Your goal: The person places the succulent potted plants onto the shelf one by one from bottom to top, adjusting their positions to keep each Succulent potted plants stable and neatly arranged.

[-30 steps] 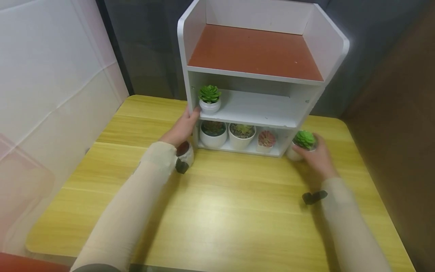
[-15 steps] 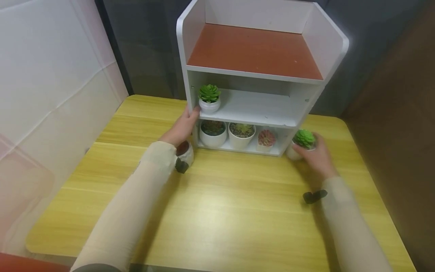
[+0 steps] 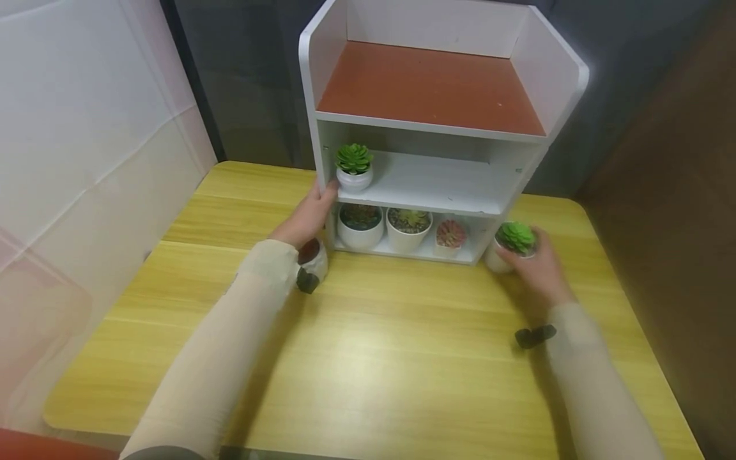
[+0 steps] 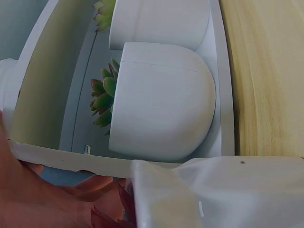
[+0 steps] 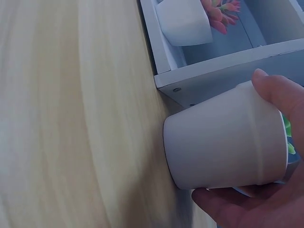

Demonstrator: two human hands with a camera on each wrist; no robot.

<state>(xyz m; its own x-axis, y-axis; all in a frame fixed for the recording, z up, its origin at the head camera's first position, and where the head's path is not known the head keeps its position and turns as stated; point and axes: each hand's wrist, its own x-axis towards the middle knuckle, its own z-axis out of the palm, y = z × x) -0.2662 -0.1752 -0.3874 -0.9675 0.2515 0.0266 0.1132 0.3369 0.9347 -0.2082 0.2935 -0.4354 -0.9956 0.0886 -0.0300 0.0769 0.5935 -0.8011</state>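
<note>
My left hand [image 3: 308, 216] grips the left side panel of a white shelf unit [image 3: 425, 207], its thumb at the front edge. In the left wrist view that hand [image 4: 45, 194] is partly hidden. Beside the unit's right side, my right hand [image 3: 539, 268] holds a whitish pot with a green succulent [image 3: 516, 237]. Seen from the right wrist, the thumb [image 5: 280, 92] and fingers are round the pot [image 5: 223, 142] near its rim, and its base is down at the tabletop. Another green succulent in a white pot [image 3: 354, 167] stands at the left of the middle shelf.
On the bottom shelf stand a large white pot [image 3: 361, 233], a second white pot [image 3: 408, 235] and a pink succulent [image 3: 450, 235]. A white pot [image 3: 317, 263] with a dark red plant stands on the wooden table [image 3: 368, 358], partly behind my left wrist.
</note>
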